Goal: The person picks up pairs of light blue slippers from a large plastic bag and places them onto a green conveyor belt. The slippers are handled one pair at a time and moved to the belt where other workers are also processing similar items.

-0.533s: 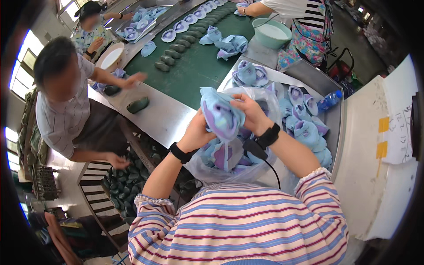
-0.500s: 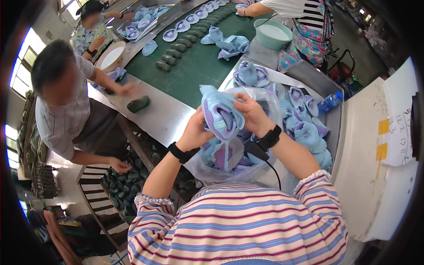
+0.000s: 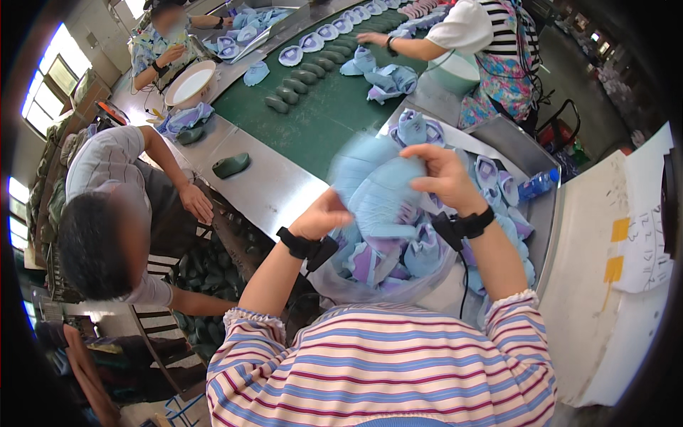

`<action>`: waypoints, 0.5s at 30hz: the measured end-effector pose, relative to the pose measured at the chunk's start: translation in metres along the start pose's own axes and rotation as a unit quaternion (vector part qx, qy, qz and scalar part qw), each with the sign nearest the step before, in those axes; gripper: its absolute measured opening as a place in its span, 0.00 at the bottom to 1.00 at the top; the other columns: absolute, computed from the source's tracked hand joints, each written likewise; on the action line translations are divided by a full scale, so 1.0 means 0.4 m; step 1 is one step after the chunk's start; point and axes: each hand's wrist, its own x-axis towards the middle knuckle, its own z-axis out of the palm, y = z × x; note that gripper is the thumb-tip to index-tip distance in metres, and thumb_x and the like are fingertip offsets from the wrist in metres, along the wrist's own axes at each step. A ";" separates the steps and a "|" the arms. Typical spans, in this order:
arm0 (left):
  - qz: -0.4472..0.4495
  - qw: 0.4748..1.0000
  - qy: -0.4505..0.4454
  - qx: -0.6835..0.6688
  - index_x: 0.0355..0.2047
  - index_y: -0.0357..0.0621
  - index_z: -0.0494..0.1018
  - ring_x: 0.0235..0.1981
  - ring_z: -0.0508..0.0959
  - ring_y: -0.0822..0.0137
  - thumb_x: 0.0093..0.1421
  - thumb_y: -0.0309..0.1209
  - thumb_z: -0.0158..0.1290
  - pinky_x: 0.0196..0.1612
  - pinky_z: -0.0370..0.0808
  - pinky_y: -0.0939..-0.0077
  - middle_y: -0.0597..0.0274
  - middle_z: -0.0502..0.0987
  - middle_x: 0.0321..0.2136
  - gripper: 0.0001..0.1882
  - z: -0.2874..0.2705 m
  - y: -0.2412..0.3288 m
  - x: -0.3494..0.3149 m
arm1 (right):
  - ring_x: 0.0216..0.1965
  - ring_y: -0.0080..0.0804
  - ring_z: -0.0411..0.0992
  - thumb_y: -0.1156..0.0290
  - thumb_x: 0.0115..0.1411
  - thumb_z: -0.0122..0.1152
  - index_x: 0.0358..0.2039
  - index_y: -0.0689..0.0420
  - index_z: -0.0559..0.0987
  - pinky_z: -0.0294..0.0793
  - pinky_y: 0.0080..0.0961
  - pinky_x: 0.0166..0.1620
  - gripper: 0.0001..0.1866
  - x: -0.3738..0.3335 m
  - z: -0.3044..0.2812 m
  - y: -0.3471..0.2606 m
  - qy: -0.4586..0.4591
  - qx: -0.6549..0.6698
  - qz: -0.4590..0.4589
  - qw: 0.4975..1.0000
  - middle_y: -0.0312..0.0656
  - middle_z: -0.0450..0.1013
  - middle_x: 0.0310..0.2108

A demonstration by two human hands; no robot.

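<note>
On the right hand (image 3: pixel 452 178), thumb and forefinger are standing parted at the two o'clock of a blurred blue shoe upper (image 3: pixel 377 188); the left hand (image 3: pixel 320 218) is half-curling at its eight. Which is gripping, I cannot tell. The upper is hanging above a plastic bag (image 3: pixel 409 290) at six; a green table (image 3: pixel 320 135) is stretching off at eleven.

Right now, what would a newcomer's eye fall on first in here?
First, the blurred light-blue fabric shoe upper between the left hand and the right hand, near the picture's centre, over a translucent plastic bag of blue-and-purple fabric uppers. Next, the diagonal row of dark green, foot-shaped lasts on the flat green worktop beyond, with a row of round white-and-purple pieces along its left.
</note>
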 end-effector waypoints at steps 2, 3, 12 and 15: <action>-0.050 0.998 -0.013 -0.039 0.52 0.34 0.63 0.46 0.72 0.65 0.49 0.34 0.61 0.50 0.67 0.69 0.56 0.71 0.46 0.33 0.009 -0.021 0.001 | 0.36 0.23 0.69 0.78 0.45 0.64 0.45 0.61 0.72 0.69 0.21 0.42 0.24 0.035 0.024 0.027 -0.032 -0.145 -0.014 0.989 0.36 0.72 0.36; -0.073 0.997 0.007 -0.026 0.51 0.33 0.64 0.45 0.73 0.66 0.49 0.34 0.60 0.49 0.68 0.70 0.57 0.72 0.45 0.31 0.014 -0.004 0.013 | 0.36 0.23 0.69 0.77 0.45 0.64 0.46 0.60 0.72 0.68 0.22 0.42 0.24 0.052 0.036 0.048 -0.050 -0.217 -0.024 0.975 0.36 0.72 0.36; 0.082 0.890 0.435 0.110 0.40 0.40 0.70 0.33 0.74 0.71 0.54 0.36 0.56 0.39 0.69 0.78 0.65 0.75 0.33 0.17 -0.403 0.140 0.131 | 0.39 0.27 0.69 0.73 0.51 0.59 0.41 0.57 0.73 0.69 0.22 0.40 0.15 0.040 -0.017 0.110 0.127 -0.231 -0.033 0.964 0.37 0.70 0.37; -0.083 0.827 0.555 0.029 0.37 0.48 0.70 0.27 0.73 0.68 0.54 0.36 0.55 0.36 0.69 0.78 0.66 0.73 0.28 0.12 -0.611 0.115 0.131 | 0.35 0.26 0.71 0.74 0.51 0.58 0.35 0.60 0.75 0.70 0.21 0.37 0.09 -0.010 0.020 0.095 0.005 -0.279 0.036 0.959 0.37 0.72 0.33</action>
